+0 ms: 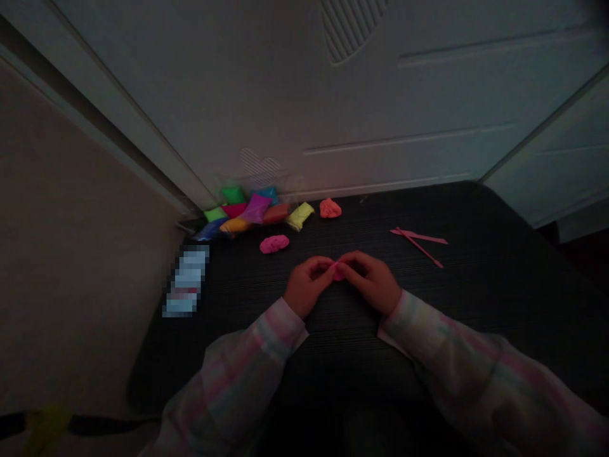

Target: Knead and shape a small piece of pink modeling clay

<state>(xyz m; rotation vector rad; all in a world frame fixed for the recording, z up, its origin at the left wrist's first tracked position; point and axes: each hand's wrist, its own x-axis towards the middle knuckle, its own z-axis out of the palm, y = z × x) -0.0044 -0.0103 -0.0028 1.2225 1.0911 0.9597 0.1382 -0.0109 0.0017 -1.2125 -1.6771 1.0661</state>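
Pinching a small pink clay piece (338, 272) between the fingertips of both hands, left hand (308, 287) and right hand (372, 282) meeting over the middle of the dark table (476, 298), just above its surface. Fingers curled in tight around the bit, not spread at all, thumbs and forefingers doing the gripping. Probably best kept light and even here: soft stuff like this likely squashes or tears if pressed hard, so small turns and gentle squeezes look like the way to go. Further out, a bigger pink clay lump (274, 244) just up and left, an orange lump (330, 208) beyond it, a heap of coloured clay packets (247, 211) against the wall, and pink modelling tools (419, 240) lying well off to the right. Pretty dim lighting, so finer detail of the piece can't be made out.
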